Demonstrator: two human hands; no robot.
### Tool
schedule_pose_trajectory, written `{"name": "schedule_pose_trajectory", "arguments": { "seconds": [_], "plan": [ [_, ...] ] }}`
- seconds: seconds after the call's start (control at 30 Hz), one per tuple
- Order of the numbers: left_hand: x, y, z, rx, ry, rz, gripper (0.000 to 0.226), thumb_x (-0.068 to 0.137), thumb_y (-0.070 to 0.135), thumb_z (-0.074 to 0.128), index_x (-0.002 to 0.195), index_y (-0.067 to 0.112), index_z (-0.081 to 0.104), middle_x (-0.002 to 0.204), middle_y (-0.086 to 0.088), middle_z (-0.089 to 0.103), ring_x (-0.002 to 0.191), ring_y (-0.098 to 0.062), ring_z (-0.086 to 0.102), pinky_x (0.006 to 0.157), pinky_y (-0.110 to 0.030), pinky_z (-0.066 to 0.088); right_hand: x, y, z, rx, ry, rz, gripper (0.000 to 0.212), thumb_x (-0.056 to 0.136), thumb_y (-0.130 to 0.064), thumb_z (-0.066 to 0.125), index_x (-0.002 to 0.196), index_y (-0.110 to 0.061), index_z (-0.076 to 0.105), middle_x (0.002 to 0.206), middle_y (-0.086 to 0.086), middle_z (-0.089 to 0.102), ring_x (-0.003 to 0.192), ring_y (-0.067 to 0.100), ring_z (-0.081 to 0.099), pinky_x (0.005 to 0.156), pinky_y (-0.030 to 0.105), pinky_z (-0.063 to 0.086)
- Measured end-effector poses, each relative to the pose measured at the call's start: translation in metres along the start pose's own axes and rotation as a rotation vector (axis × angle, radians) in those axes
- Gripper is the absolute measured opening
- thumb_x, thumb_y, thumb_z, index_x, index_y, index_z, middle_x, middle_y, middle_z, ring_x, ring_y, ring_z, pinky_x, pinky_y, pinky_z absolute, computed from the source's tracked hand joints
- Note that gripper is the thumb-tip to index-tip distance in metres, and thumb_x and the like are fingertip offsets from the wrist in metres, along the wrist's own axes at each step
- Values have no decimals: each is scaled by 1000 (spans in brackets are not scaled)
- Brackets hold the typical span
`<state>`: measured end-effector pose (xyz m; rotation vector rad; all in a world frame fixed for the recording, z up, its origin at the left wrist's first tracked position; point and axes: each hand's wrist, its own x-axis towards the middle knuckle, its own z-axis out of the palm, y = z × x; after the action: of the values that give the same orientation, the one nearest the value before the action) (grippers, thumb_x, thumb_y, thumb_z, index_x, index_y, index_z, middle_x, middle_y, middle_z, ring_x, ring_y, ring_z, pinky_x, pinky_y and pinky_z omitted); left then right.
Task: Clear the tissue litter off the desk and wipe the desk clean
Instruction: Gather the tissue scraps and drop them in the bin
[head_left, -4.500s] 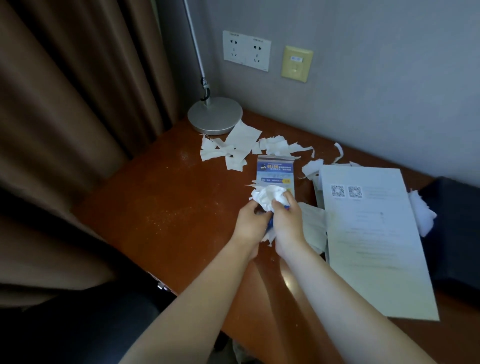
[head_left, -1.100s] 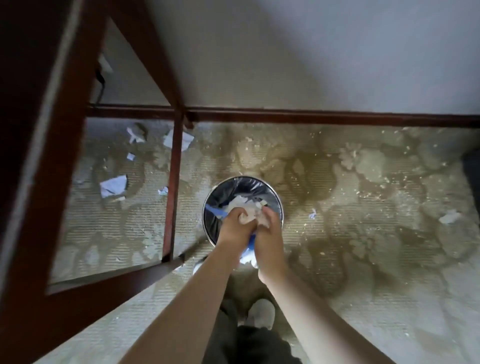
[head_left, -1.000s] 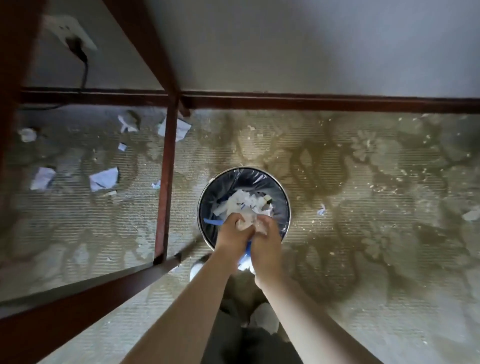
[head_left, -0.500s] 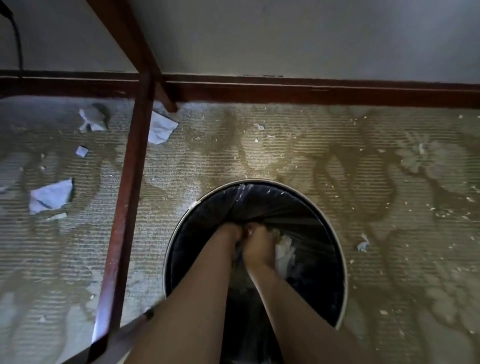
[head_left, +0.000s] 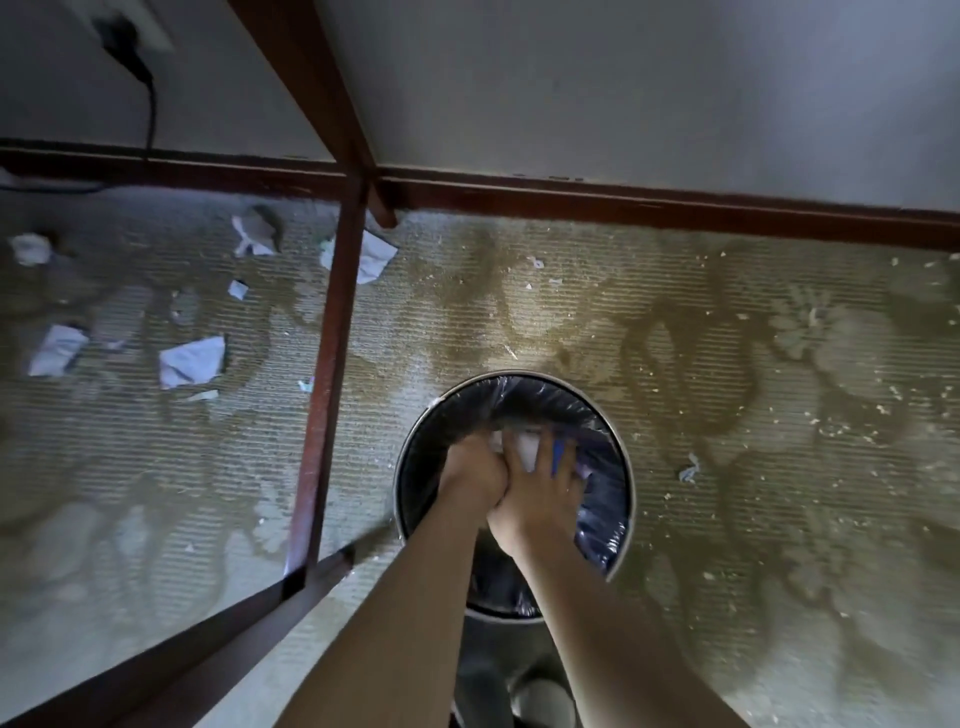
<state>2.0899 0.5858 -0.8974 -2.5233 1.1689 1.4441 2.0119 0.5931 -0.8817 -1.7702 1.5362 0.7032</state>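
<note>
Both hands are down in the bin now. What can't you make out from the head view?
- Left hand: motion blur hides its fingers and grip.
- Right hand: fingers spread over white tissue; whether released is unclear.
- Trash bin: hands and forearms cover most contents.
- Desk top: out of frame; only its leg shows.

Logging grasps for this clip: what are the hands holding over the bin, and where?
Both hands, left and right, press on a tissue wad inside the bin; the exact hold cannot be told.
</note>
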Motion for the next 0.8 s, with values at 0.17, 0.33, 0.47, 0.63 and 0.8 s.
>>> {"name": "schedule_pose_trajectory", "arguments": {
  "seconds": [0.17,0.33,0.47,0.63,0.8],
  "plan": [
    [-75,16,-47,32,46,125,51,91,13,50,140,11,36,143,-9,41,127,-21,45,103,-29,38,-73,-8,-45,-37,-29,17,74,100,-36,33,147,-19,-22,154,2,-28,142,29,-25,117,46,-4],
    [-152,39,-113,114,213,217,51,95,19,45,143,7,30,152,-8,26,140,-20,25,112,-28,25,-144,-27,-114,56,139,-90,65,102,-36,27,150,-15,-12,158,-5,-16,144,18,-20,119,42,-3],
    [-222,64,-178,152,402,308,47,98,12,39,143,7,31,154,-10,25,143,-22,20,115,-31,19,-211,-54,-184,75,308,-249,57,103,-29,24,151,-19,-3,159,-5,-7,146,18,-10,117,41,-2],
    [-304,79,-255,157,597,378,42,99,21,38,140,12,38,151,-11,29,144,-22,17,114,-36,23,-297,-94,-259,91,495,-434,52,101,-29,30,151,-25,14,159,-3,8,146,20,7,117,39,8],
    [-375,74,-315,224,716,328,50,101,24,32,148,14,21,157,-5,17,146,-19,8,118,-34,13,-374,-129,-301,25,612,-603,50,101,-27,33,149,-20,21,157,1,17,143,22,17,116,38,20]
  ]
}}
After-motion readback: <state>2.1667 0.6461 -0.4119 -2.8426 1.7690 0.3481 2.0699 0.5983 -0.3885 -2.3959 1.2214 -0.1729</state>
